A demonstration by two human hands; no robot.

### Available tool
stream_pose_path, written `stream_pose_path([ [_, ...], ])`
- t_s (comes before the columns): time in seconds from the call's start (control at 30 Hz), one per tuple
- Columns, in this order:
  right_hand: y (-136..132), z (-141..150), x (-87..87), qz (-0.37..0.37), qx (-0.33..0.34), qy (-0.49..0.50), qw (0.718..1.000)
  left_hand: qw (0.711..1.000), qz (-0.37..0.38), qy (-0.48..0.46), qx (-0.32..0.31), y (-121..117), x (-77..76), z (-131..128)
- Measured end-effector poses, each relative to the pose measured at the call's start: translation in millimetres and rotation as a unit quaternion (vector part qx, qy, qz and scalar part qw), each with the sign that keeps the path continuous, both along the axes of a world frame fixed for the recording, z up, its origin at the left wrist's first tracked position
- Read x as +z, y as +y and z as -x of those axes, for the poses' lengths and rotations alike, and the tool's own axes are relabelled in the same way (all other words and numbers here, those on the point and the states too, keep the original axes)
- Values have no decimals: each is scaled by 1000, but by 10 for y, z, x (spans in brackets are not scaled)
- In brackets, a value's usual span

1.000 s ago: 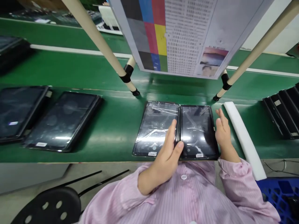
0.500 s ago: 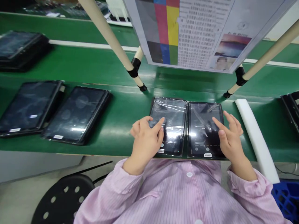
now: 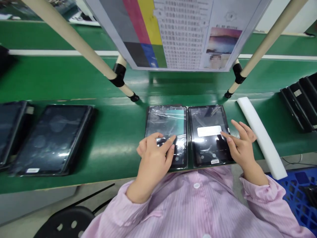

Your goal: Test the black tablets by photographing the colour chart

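At the near edge of the green workbench, a black stool sits below on the left and a blue plastic crate on the right. Just beyond, the left hand lies open and lightly curled, its index fingertip on the film-wrapped left tablet, whose lit screen shows a teal panel. The right hand is open too, fingers spread over the adjoining right tablet, below a white bar; whether they touch the glass, I cannot tell. Neither hand grips anything. A white foam strip lies right; more tablets lie left, beneath a colour test chart.
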State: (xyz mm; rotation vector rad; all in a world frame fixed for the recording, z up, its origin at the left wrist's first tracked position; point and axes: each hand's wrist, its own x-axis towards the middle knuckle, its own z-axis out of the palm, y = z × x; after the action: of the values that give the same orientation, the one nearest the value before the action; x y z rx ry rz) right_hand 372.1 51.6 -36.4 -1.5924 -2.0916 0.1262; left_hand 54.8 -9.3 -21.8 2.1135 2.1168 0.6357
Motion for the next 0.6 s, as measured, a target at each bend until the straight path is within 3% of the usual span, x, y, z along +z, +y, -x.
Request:
stream_pose_path([
  [0.23,22,-2,-47,-31,-16,68,997,1000,0,28,-1,22,3,-88],
  [0.4,32,-59,-113,-21,-21,93,995,999,49,20,1,57,-27,-134],
  [0.5,79,-137,-190,-5,-28,134,991,990,89,-94,-62,-17,3,-236],
  [0.6,173,-247,-316,49,-50,224,972,933,186,-264,-159,-108,20,-444],
])
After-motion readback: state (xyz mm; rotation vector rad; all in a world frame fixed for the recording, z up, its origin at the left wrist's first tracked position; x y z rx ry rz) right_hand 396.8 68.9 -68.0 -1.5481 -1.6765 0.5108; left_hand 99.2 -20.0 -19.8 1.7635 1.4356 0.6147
